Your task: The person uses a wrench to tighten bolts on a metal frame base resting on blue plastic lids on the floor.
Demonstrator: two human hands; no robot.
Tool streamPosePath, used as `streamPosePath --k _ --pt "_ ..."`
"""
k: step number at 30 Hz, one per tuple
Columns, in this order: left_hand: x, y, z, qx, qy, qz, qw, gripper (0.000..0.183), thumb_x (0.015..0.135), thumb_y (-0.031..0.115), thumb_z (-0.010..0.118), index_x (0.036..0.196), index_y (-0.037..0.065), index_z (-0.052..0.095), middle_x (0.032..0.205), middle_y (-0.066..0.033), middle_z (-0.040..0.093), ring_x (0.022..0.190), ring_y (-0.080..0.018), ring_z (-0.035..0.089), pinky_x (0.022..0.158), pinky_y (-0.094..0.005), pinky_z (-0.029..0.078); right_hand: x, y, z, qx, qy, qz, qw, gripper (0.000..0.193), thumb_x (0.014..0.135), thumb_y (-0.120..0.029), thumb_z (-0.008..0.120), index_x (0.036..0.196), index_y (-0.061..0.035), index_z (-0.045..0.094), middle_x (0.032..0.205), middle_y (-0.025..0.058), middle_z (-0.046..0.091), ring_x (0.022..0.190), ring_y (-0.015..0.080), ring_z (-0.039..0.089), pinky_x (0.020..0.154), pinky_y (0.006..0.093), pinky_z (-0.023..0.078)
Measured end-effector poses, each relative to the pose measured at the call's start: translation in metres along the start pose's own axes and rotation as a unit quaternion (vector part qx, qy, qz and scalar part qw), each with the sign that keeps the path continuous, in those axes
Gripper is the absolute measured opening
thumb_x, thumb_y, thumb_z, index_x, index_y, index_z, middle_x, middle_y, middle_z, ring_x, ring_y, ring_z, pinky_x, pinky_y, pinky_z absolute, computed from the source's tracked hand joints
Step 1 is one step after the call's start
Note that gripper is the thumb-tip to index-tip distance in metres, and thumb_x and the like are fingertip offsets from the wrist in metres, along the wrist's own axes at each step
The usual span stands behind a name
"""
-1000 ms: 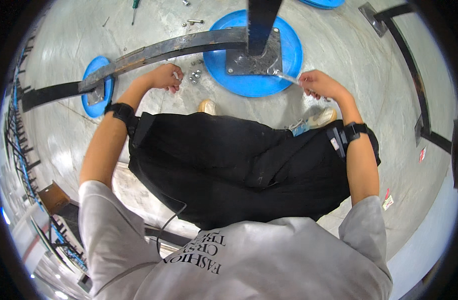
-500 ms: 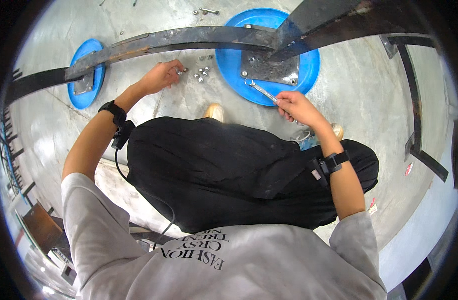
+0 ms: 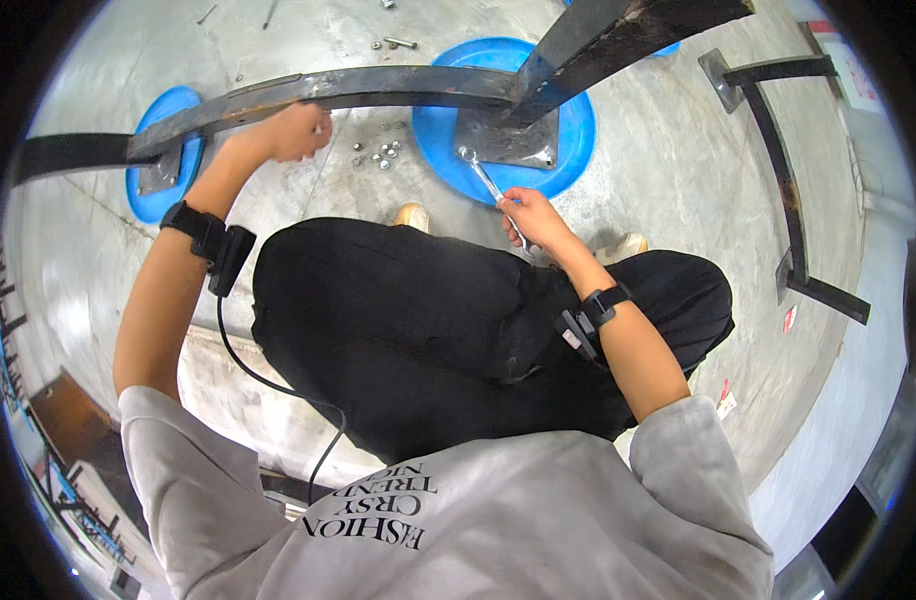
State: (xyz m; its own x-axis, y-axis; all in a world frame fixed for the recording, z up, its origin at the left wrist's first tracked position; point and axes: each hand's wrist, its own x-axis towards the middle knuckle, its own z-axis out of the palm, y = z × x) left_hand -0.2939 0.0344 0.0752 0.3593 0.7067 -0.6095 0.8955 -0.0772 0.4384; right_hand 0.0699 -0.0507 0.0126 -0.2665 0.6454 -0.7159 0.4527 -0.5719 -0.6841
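My right hand (image 3: 533,217) is closed around a silver wrench (image 3: 489,184). The wrench's ring end lies over the near left corner of a black steel base plate (image 3: 508,145), where a bolt sits; the ring hides the bolt. That plate rests on a round blue disc (image 3: 441,165) on the floor. Beside the black steel beam (image 3: 378,85), my left hand (image 3: 298,133) has its fingers curled together; whatever they hold, if anything, is hidden. Several loose nuts (image 3: 388,152) lie on the floor between my two hands.
Rising from the plate, a thick black post (image 3: 618,50) crosses the upper right. Another blue disc (image 3: 143,200) carries a small plate at the left. Beyond the beam lies a loose bolt (image 3: 401,43). A black steel frame (image 3: 778,170) stands at the right.
The wrench's ring end has come from beside the disc's near edge onto the plate corner. My left hand has lifted away from the nuts toward the beam. The whole view has shifted slightly.
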Motion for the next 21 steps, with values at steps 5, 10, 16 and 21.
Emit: streamPosePath --k 5,10,16,21 --pt "-0.042 0.084 -0.038 -0.01 -0.025 -0.066 0.997 0.022 0.08 0.02 0.049 0.088 0.002 0.058 0.067 -0.0089 0.061 0.057 -0.0161 0.061 0.044 -0.0292 0.048 0.007 -0.005 0.005 0.031 -0.004 -0.017 0.999 0.019 0.088 -0.019 0.049 0.087 -0.0007 0.055 0.062 0.0089 0.055 0.047 0.0181 0.054 0.042 0.0317 0.046" --pt "-0.029 0.06 -0.004 0.07 0.044 0.002 0.997 0.01 0.074 0.01 0.055 0.078 0.002 0.059 0.067 -0.0096 0.06 0.062 -0.0185 0.061 0.053 -0.0316 0.049 0.012 -0.002 0.004 0.008 -0.019 -0.019 1.0 0.017 0.089 -0.019 0.047 0.086 -0.0025 0.052 0.06 0.0053 0.052 0.046 0.0151 0.05 0.042 0.028 0.043" --pt "-0.023 0.003 0.004 0.106 0.065 0.116 0.985 0.024 0.07 0.004 0.061 0.095 0.002 0.06 0.085 -0.0137 0.061 0.078 -0.0286 0.06 0.069 -0.0352 0.048 0.009 0.002 0.003 0.013 -0.006 -0.013 1.0 0.019 0.088 -0.019 0.048 0.085 -0.0009 0.054 0.06 0.0072 0.053 0.046 0.0152 0.051 0.041 0.0286 0.043" --pt "-0.007 -0.007 0.027 0.231 0.062 0.258 0.936 0.026 0.075 0.011 0.062 0.1 0.005 0.058 0.092 -0.0078 0.058 0.08 -0.0282 0.059 0.07 -0.038 0.048 0.006 -0.002 0.0 0.0 0.0 0.005 1.0 0.02 0.087 -0.02 0.048 0.084 -0.0006 0.055 0.06 0.0068 0.054 0.046 0.0142 0.053 0.041 0.0277 0.044"
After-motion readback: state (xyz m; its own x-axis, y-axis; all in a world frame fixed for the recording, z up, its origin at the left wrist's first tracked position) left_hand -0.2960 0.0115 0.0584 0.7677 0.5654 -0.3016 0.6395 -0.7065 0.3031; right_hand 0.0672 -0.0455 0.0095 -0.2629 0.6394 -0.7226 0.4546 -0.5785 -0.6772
